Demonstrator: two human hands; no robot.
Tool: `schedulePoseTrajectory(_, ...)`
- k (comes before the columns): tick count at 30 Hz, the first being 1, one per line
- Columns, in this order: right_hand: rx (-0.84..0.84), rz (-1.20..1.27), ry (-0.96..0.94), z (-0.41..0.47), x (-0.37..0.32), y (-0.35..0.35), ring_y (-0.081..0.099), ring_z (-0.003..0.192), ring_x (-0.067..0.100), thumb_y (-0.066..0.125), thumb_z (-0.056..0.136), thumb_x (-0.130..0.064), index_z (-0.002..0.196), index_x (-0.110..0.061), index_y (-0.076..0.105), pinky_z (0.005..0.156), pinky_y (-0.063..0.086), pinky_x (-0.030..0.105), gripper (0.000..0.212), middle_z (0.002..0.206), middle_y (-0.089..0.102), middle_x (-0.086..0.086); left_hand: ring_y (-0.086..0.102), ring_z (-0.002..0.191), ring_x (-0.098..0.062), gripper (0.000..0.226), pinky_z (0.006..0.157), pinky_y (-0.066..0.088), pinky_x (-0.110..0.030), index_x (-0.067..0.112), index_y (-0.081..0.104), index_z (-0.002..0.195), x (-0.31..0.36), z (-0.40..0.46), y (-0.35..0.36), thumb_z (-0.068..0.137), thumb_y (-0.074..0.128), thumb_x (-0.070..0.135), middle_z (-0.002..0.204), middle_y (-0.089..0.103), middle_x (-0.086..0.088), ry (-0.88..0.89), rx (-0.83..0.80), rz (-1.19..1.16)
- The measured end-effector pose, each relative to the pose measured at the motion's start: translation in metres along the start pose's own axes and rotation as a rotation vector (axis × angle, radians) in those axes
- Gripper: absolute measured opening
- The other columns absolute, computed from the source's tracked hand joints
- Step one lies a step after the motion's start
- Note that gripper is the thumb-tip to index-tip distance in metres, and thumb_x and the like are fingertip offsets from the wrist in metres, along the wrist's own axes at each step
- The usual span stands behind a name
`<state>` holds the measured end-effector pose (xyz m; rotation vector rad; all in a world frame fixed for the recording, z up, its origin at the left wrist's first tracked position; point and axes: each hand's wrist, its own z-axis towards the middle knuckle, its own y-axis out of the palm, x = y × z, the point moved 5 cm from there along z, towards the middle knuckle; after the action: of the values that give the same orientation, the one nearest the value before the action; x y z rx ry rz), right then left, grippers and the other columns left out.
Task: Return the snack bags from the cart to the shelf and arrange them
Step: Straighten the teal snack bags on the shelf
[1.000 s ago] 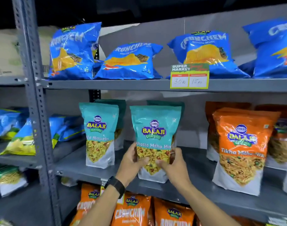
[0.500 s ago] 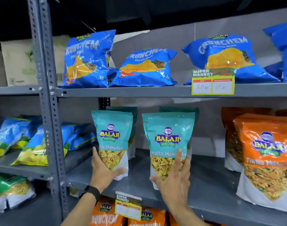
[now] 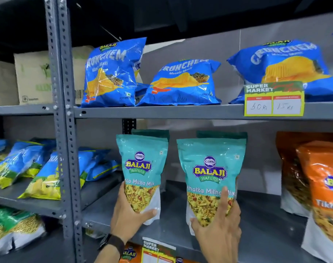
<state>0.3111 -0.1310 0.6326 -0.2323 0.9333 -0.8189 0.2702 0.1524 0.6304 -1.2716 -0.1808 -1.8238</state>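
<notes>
Two teal Khatta Mitha Mix bags stand upright side by side on the grey middle shelf (image 3: 266, 230). My left hand (image 3: 126, 215) grips the lower left of the left teal bag (image 3: 142, 168), thumb across its front. My right hand (image 3: 218, 228) wraps the bottom of the right teal bag (image 3: 211, 171), fingers spread over its clear window. Darker teal bags stand behind each of them. The cart is out of view.
Blue Crunchem bags (image 3: 180, 82) lie on the upper shelf beside a price tag (image 3: 273, 98). Orange Balaji bags (image 3: 323, 196) stand at the right of the middle shelf. A grey upright post (image 3: 65, 149) splits off the left bay, which holds blue-yellow bags (image 3: 42, 177).
One second ago both hands held the right teal bag. My left hand shifted left onto the left bag and now grips it; my right hand closed around the right bag's base. The view moved closer.
</notes>
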Motion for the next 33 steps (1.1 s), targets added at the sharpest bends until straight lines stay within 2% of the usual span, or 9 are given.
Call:
schedulePoseTrajectory(5,0.008,-0.045,0.011,-0.001,-0.001,-0.003,0.04,0.135,0.043,0.081,0.061,-0.054,0.16,-0.031,-0.005,0.101,0.049,0.062,0.133,0.155,0.021,0.019,0.048,0.145,-0.024,0.149,0.111,0.046,-0.052,0.047,-0.005,0.158,0.003,-0.002,0.003,0.044,0.085,0.078,0.161,0.044,0.01,-0.015,-0.015,0.087)
schedulePoseTrajectory(8,-0.029,-0.088,-0.01,-0.002,-0.003,-0.001,0.039,0.136,0.042,0.078,0.065,-0.058,0.16,-0.029,-0.011,0.099,0.051,0.058,0.134,0.157,0.016,0.02,0.045,0.148,-0.025,0.149,0.111,0.046,-0.052,0.045,-0.011,0.159,0.003,-0.002,0.005,0.047,0.082,0.08,0.165,0.039,0.007,-0.021,-0.016,0.131)
schedulePoseTrajectory(11,-0.069,-0.119,-0.061,-0.003,-0.007,0.003,0.038,0.135,0.042,0.077,0.068,-0.061,0.16,-0.027,-0.016,0.096,0.052,0.054,0.135,0.158,0.011,0.021,0.044,0.149,-0.026,0.149,0.109,0.047,-0.052,0.043,-0.014,0.159,0.002,-0.002,0.007,0.049,0.08,0.081,0.168,0.034,0.007,-0.027,-0.031,0.158)
schedulePoseTrajectory(15,-0.098,-0.109,-0.081,-0.003,-0.007,0.006,0.034,0.138,0.043,0.077,0.072,-0.059,0.159,-0.028,-0.02,0.099,0.05,0.056,0.134,0.159,0.006,0.021,0.048,0.145,-0.028,0.147,0.106,0.05,-0.054,0.046,-0.011,0.158,0.002,0.0,0.007,0.047,0.077,0.086,0.165,0.038,0.007,-0.032,-0.044,0.165)
schedulePoseTrajectory(21,-0.091,-0.111,-0.072,-0.005,-0.005,0.004,0.035,0.137,0.042,0.076,0.072,-0.059,0.16,-0.029,-0.018,0.098,0.05,0.057,0.132,0.157,0.014,0.021,0.044,0.147,-0.026,0.146,0.11,0.048,-0.05,0.042,-0.009,0.16,0.004,-0.005,0.006,0.05,0.079,0.081,0.164,0.037,0.004,-0.045,-0.033,0.187)
schedulePoseTrajectory(27,-0.084,-0.124,-0.05,-0.005,-0.005,0.005,0.04,0.133,0.041,0.08,0.065,-0.059,0.16,-0.028,-0.01,0.094,0.052,0.058,0.133,0.153,0.018,0.019,0.04,0.15,-0.023,0.147,0.114,0.045,-0.049,0.043,-0.01,0.159,0.003,-0.005,0.005,0.047,0.075,0.088,0.167,0.031,0.008,-0.039,-0.051,0.183)
schedulePoseTrajectory(33,-0.123,-0.136,-0.083,-0.004,-0.007,0.009,0.042,0.134,0.041,0.075,0.065,-0.07,0.16,-0.028,-0.018,0.094,0.054,0.056,0.139,0.154,0.017,0.021,0.045,0.148,-0.025,0.146,0.11,0.047,-0.049,0.043,-0.017,0.158,0.005,-0.005,0.008,0.051,0.07,0.091,0.167,0.034,0.008,-0.056,-0.064,0.245)
